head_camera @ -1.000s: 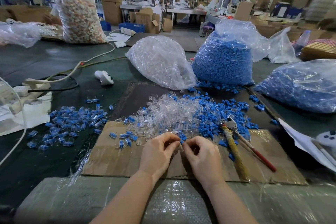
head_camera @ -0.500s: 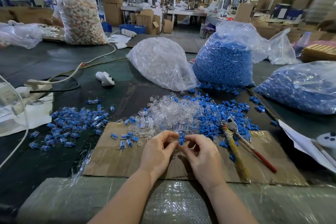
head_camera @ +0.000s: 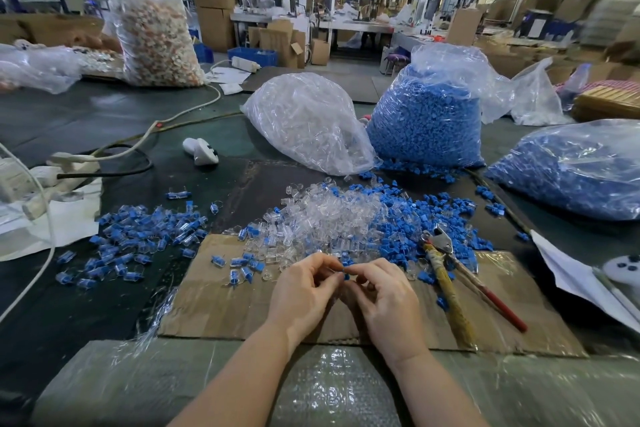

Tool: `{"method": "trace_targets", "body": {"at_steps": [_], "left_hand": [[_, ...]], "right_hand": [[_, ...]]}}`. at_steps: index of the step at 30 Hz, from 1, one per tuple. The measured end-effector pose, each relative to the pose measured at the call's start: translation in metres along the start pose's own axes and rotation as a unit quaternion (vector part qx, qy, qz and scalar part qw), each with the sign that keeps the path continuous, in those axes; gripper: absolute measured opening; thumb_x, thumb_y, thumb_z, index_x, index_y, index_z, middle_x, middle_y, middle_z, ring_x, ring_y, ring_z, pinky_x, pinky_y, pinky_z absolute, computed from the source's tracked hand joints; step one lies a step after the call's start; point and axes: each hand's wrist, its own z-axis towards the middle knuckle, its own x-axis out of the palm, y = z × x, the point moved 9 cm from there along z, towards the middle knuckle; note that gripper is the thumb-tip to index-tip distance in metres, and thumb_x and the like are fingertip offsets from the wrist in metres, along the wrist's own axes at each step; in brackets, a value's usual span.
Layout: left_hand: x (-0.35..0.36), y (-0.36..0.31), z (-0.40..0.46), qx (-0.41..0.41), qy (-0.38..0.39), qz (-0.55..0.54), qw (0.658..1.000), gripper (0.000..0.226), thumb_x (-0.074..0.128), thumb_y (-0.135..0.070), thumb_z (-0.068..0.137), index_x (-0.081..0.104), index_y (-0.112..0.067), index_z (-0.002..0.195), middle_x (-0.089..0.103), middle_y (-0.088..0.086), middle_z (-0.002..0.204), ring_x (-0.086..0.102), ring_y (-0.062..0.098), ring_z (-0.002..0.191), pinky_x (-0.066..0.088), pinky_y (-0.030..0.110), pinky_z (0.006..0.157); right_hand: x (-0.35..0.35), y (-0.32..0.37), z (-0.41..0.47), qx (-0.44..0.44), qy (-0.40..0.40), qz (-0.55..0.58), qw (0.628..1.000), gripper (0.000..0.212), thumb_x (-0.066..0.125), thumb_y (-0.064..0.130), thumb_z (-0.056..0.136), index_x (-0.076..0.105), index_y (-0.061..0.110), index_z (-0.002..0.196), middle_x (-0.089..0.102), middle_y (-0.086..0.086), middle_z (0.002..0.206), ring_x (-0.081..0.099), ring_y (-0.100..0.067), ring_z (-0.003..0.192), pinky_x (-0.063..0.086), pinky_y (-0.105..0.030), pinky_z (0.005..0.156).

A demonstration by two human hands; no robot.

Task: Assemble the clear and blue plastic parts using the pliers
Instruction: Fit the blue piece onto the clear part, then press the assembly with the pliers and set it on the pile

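White handheld device [head_camera: 201, 150] and cables [head_camera: 180, 114] on dark table [head_camera: 86, 121]

1. Counter [head_camera: 86, 121]: dark green surface, its near edge covered with bubble wrap [head_camera: 332, 388].
2. Cardboard sheet [head_camera: 221, 302]: flat on the counter, near centre.
3. Loose clear parts [head_camera: 332, 215] and loose blue parts [head_camera: 415, 218]: heaped across the sheet's far edge.
4. Assembled pieces [head_camera: 138, 236]: scattered at left.
5. Pliers [head_camera: 450, 274]: on the sheet, right.
6. Clear-parts bag [head_camera: 304, 121], blue-parts bag [head_camera: 429, 121], second blue bag [head_camera: 575, 166]: behind the heap.
7. White cable [head_camera: 180, 118] and white paper [head_camera: 69, 218]: at left.
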Motion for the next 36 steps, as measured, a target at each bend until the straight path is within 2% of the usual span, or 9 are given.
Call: {"method": "trace_targets", "body": {"at_steps": [6, 9, 13, 16, 19, 24, 27, 30, 36], "left_hand": [[-0.002, 0.001, 0.001, -0.015, -0.004, -0.001, 1.000, 0.024, 0.069, -0.012, 0.081, 0.061, -0.033, 0.074, 0.063, -0.013, 0.065, 0.057, -0.001, 0.062, 0.045, 0.013, 0.062], [-0.001, 0.002, 0.000, -0.029, -0.002, -0.022, 0.999, 0.020, 0.069, -0.011, 0.082, 0.062, -0.029, 0.075, 0.063, -0.013, 0.063, 0.056, -0.006, 0.059, 0.043, 0.009, 0.059], [-0.002, 0.001, -0.001, -0.034, -0.003, -0.034, 0.999, 0.020, 0.067, -0.010, 0.083, 0.062, -0.028, 0.076, 0.062, -0.014, 0.061, 0.056, -0.010, 0.057, 0.040, 0.005, 0.056], [-0.003, -0.001, -0.001, -0.035, -0.008, -0.044, 0.998, 0.018, 0.067, -0.010, 0.083, 0.063, -0.026, 0.078, 0.065, -0.010, 0.067, 0.059, -0.006, 0.061, 0.044, 0.009, 0.058], [-0.002, 0.000, 0.000, -0.050, 0.001, -0.062, 0.997, 0.015, 0.066, -0.009, 0.084, 0.063, -0.023, 0.081, 0.068, 0.001, 0.077, 0.066, 0.015, 0.076, 0.056, 0.029, 0.070], [-0.005, 0.000, 0.005, -0.071, -0.003, -0.094, 0.993, 0.011, 0.065, -0.007, 0.084, 0.063, -0.018, 0.083, 0.067, 0.003, 0.079, 0.062, 0.008, 0.068, 0.051, 0.015, 0.062], [-0.010, -0.003, 0.009, -0.083, -0.030, -0.122, 0.989, 0.010, 0.065, -0.005, 0.084, 0.064, -0.015, 0.084, 0.068, 0.006, 0.081, 0.065, 0.013, 0.074, 0.050, 0.013, 0.063], [-0.012, -0.007, 0.013, -0.100, -0.048, -0.178, 0.978, 0.009, 0.064, -0.005, 0.084, 0.063, -0.014, 0.086, 0.068, 0.004, 0.080, 0.064, 0.002, 0.066, 0.046, 0.008, 0.056], [-0.017, -0.006, 0.020, -0.147, -0.072, -0.245, 0.956, 0.006, 0.065, -0.007, 0.084, 0.065, -0.012, 0.086, 0.070, 0.005, 0.081, 0.066, 0.009, 0.069, 0.050, 0.020, 0.058]], "right_hand": [[-0.008, -0.003, 0.000, 0.015, -0.030, -0.044, 0.998, 0.024, 0.072, 0.024, 0.081, 0.068, 0.019, 0.104, 0.061, 0.008, 0.094, 0.054, -0.012, 0.092, 0.040, -0.032, 0.086], [-0.030, -0.023, 0.001, 0.090, -0.069, -0.138, 0.984, 0.034, 0.065, 0.028, 0.085, 0.061, 0.017, 0.117, 0.060, -0.001, 0.111, 0.053, -0.019, 0.106, 0.034, -0.039, 0.096], [-0.061, -0.078, -0.005, 0.301, 0.010, -0.311, 0.901, 0.058, 0.043, 0.048, 0.092, 0.030, 0.020, 0.141, 0.040, -0.010, 0.140, 0.035, -0.027, 0.129, 0.022, -0.050, 0.109], [-0.067, -0.110, -0.016, 0.400, 0.117, -0.335, 0.845, 0.075, 0.037, 0.059, 0.089, 0.009, 0.021, 0.148, 0.028, -0.013, 0.149, 0.025, -0.032, 0.136, 0.014, -0.058, 0.108], [-0.068, -0.114, -0.016, 0.398, 0.141, -0.347, 0.837, 0.067, 0.040, 0.058, 0.089, 0.023, 0.020, 0.142, 0.036, -0.012, 0.143, 0.036, -0.031, 0.128, 0.023, -0.054, 0.105], [-0.075, -0.093, -0.007, 0.335, 0.098, -0.360, 0.865, 0.034, 0.042, 0.044, 0.092, 0.043, 0.013, 0.107, 0.048, -0.014, 0.118, 0.047, -0.030, 0.107, 0.041, -0.039, 0.088], [-0.076, -0.069, 0.004, 0.262, 0.076, -0.302, 0.914, 0.028, 0.039, 0.042, 0.094, 0.041, 0.016, 0.104, 0.050, -0.008, 0.104, 0.052, -0.023, 0.092, 0.042, -0.030, 0.075], [-0.060, -0.042, 0.012, 0.219, 0.123, -0.143, 0.957, 0.020, 0.039, 0.038, 0.096, 0.045, 0.019, 0.090, 0.054, 0.001, 0.085, 0.051, -0.010, 0.069, 0.035, -0.019, 0.054], [-0.021, -0.003, 0.001, 0.256, 0.244, 0.129, 0.926, 0.022, 0.048, 0.024, 0.091, 0.049, 0.013, 0.072, 0.048, -0.008, 0.069, 0.047, -0.020, 0.063, 0.035, -0.032, 0.060]]}}
